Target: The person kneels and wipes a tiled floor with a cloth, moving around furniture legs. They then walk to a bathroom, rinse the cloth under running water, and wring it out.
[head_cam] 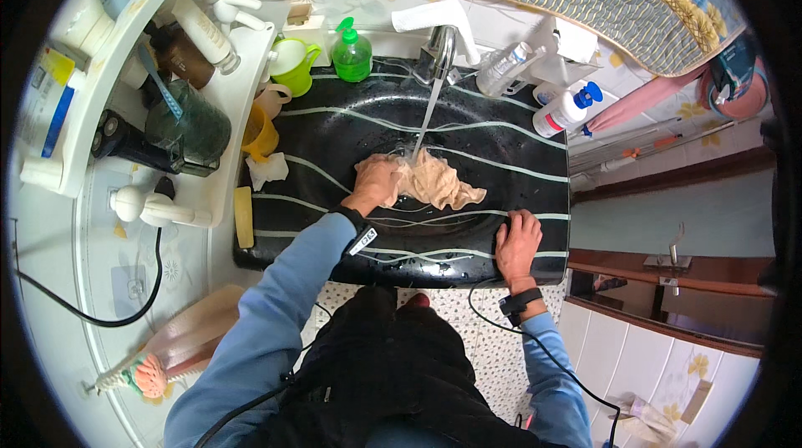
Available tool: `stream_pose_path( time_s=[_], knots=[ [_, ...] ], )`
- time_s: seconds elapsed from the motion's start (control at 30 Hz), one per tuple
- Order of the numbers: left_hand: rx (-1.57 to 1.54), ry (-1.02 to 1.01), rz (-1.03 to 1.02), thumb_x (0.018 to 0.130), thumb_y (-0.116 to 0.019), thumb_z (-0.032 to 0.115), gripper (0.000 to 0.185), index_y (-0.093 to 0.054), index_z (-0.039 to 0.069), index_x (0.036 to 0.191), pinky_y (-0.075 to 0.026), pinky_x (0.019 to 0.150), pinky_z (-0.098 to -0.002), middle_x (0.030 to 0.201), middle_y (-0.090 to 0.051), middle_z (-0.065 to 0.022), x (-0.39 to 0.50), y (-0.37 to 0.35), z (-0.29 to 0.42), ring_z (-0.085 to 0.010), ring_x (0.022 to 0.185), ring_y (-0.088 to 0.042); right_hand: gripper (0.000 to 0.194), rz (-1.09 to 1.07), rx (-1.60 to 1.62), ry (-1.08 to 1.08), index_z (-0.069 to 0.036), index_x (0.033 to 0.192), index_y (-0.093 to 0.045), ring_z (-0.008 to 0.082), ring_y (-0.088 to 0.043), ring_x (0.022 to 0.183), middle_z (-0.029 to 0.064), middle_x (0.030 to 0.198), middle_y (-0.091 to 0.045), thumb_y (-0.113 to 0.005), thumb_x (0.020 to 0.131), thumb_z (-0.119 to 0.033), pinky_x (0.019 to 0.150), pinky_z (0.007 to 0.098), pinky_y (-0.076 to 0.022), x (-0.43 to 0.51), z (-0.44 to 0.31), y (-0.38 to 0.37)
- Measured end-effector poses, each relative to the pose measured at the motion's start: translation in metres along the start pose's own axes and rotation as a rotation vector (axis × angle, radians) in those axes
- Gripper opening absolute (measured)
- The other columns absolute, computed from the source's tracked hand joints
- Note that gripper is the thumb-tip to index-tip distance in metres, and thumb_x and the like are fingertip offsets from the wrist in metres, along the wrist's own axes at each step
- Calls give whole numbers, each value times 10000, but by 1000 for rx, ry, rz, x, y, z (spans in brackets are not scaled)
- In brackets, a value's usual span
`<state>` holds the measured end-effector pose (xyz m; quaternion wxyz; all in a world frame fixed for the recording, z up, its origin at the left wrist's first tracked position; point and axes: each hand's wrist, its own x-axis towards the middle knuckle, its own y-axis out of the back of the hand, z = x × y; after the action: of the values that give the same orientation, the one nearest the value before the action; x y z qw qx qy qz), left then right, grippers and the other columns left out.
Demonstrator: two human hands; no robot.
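A wet, crumpled beige cloth (pixel 437 180) lies in the basin of a black sink (pixel 326 135) with pale wavy stripes. Water runs onto it from the chrome faucet (pixel 444 50). My left hand (pixel 376 180) grips the cloth's left end, its fingertips partly hidden by the fabric and water. My right hand (pixel 519 241) rests palm down on the sink's front right rim, fingers a little apart, with nothing in it. A white cloth or paper (pixel 432 16) is draped over the top of the faucet.
A green soap pump bottle (pixel 352 56), lime cup (pixel 294 69) and yellow cup (pixel 260 135) stand along the left back. A white bottle with a blue cap (pixel 561 113) stands at right. Crowded white shelves (pixel 244 110) overhang the left side. Cables trail from both wrists.
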<state>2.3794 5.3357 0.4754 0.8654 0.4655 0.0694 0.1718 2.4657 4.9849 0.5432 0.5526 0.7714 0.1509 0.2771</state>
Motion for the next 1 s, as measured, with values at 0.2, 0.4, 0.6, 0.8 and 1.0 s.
stream_pose_path(
  time_s=[0.2, 0.4, 0.6, 0.8, 1.0],
  knots=[
    [-711, -70, -218, 1018, -660, 204, 239, -698, -17, 1103, -510, 813, -316, 955, -680, -97, 12, 86, 35, -143, 874, -618, 362, -186, 504, 4, -25, 1205, -621, 399, -588, 1152, 180, 1174, -628, -723, 861, -69, 988, 445, -486, 53, -39, 18],
    [-649, -350, -266, 913, -701, 133, 256, -679, -34, 1105, -497, 808, -342, 932, -640, -110, 4, 164, 93, -210, 880, -620, 606, -365, 810, 366, -37, 1437, -524, 380, -533, 1331, 202, 1464, -518, -699, 858, -15, 1117, 421, -452, 141, -108, 17],
    [-412, -333, -172, 843, -706, 96, 316, -690, -26, 1134, -504, 838, -363, 991, -653, -144, 1, 191, 88, -307, 939, -654, 162, -854, 887, 377, -8, 963, -605, 84, -465, 824, -21, 933, -538, -670, 1007, -149, 736, 281, -424, 177, -118, 1],
    [-361, -123, -113, 852, -723, 120, 254, -677, -17, 1061, -516, 798, -335, 951, -663, -113, -16, 187, 62, -230, 884, -647, 322, -707, 903, 227, -40, 862, -525, 81, -423, 765, -37, 779, -468, -645, 1050, -272, 686, 284, -422, 182, -107, 12],
    [-580, 11, 17, 1005, -659, 142, 99, -636, 47, 993, -443, 745, -222, 884, -564, 59, -8, 200, 71, -39, 849, -520, 299, -445, 1026, 415, -11, 944, -572, 96, -449, 803, -4, 800, -486, -576, 1087, -273, 747, 294, -448, 201, -134, 68]
  ],
)
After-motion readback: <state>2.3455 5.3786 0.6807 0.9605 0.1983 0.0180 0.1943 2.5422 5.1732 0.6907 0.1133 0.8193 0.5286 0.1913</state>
